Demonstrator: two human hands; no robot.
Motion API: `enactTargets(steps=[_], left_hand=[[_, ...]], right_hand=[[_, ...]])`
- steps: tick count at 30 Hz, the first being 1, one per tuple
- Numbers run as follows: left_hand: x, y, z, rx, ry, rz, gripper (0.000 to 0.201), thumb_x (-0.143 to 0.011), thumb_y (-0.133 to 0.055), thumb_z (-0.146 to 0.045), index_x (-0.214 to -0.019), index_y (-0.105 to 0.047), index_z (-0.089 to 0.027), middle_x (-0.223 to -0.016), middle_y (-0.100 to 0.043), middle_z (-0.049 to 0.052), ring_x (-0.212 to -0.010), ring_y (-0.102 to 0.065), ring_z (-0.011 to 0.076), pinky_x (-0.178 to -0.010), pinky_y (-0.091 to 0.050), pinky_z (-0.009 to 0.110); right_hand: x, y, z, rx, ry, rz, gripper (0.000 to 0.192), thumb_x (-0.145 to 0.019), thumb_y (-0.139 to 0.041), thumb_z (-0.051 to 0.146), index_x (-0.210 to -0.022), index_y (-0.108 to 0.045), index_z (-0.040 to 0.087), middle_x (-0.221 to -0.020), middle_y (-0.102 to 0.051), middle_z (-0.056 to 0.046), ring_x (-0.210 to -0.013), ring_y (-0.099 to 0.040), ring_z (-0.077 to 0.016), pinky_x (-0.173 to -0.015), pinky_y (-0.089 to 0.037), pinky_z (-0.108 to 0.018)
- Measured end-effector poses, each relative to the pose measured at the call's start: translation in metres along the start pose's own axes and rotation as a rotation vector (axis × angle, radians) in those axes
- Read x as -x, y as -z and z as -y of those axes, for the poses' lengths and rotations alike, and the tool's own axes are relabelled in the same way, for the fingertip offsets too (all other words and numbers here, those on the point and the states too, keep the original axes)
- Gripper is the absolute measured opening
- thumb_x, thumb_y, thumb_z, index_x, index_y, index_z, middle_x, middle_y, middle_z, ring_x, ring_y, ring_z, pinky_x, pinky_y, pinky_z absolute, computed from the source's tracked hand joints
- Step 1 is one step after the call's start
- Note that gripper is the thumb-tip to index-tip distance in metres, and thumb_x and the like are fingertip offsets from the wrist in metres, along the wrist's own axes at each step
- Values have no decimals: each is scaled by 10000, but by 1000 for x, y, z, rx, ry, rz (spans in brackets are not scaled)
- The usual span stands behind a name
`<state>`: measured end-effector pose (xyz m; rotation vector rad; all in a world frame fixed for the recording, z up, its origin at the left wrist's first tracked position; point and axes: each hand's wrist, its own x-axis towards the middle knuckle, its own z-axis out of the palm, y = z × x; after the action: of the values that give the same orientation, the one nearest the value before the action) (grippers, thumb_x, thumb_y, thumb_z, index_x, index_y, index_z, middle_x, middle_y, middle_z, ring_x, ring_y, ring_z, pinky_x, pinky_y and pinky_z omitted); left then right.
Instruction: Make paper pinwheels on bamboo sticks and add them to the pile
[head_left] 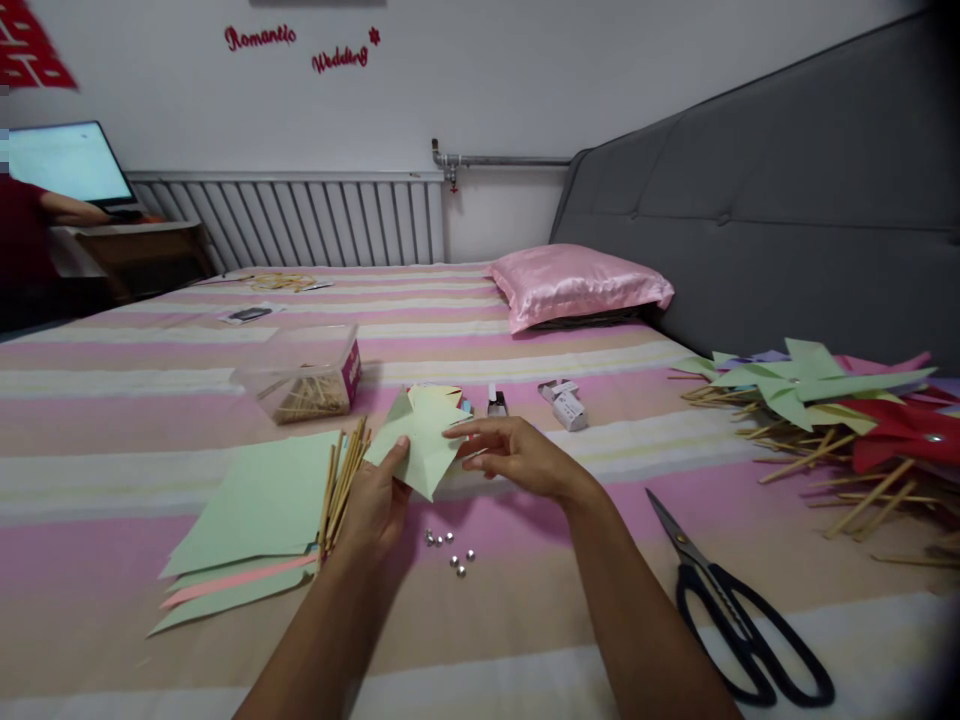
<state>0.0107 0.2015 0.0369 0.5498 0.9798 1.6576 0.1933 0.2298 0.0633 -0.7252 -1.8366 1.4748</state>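
Both hands meet over a striped bedspread [525,620] in front of me. My left hand [373,507] grips the lower left edge of a folded green paper [424,440], thumb on top of the sheet, holding it lifted off the bed. My right hand [510,452] comes in from the right with its fingers curled at the paper's right edge, fingertips pinching a folded corner there. So the paper sits between my two hands, a little above and beyond both.

Just left of my left hand lies a bundle of wooden sticks [343,482], resting on a stack of green paper sheets [259,505]. Below the paper, near both wrists, a few small silver pins [452,552] are scattered on the bed. Black scissors [739,615] lie to the right of my right forearm. Further right is a pile of finished paper pinwheels [832,410]. Beyond my hands stands a clear plastic box [304,375] with more sticks.
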Motion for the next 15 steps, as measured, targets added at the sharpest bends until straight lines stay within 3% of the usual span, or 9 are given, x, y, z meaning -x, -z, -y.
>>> enactTargets(steps=[3, 7, 15], left_hand=[[1, -1, 1, 11, 19, 26, 172, -757, -620, -97, -922, -665, -117, -879, -725, 74, -742, -667, 166, -642, -550, 229], [3, -2, 1, 8, 34, 57, 185, -753, -631, -113, -934, -665, -119, -908, -721, 76, -762, -666, 172, -645, -549, 231], [6, 0, -12, 73, 101, 66, 160, -768, -636, -207, -918, -670, -164, -858, -715, 36, -719, -662, 151, -595, -543, 206]], right_hand=[[-8, -10, -10, -78, 61, 46, 367, -728, -597, 119, -1077, -654, 220, -915, -693, -49, -849, -636, -164, -738, -484, -302], [-17, -19, -20, -98, 96, -15, 218, -703, -670, 204, -917, -712, 190, -875, -699, -49, -840, -643, -175, -769, -490, -317], [-17, -11, -20, 39, 97, -86, 175, -737, -660, 321, -769, -708, 155, -675, -656, -20, -618, -562, -114, -573, -413, -235]])
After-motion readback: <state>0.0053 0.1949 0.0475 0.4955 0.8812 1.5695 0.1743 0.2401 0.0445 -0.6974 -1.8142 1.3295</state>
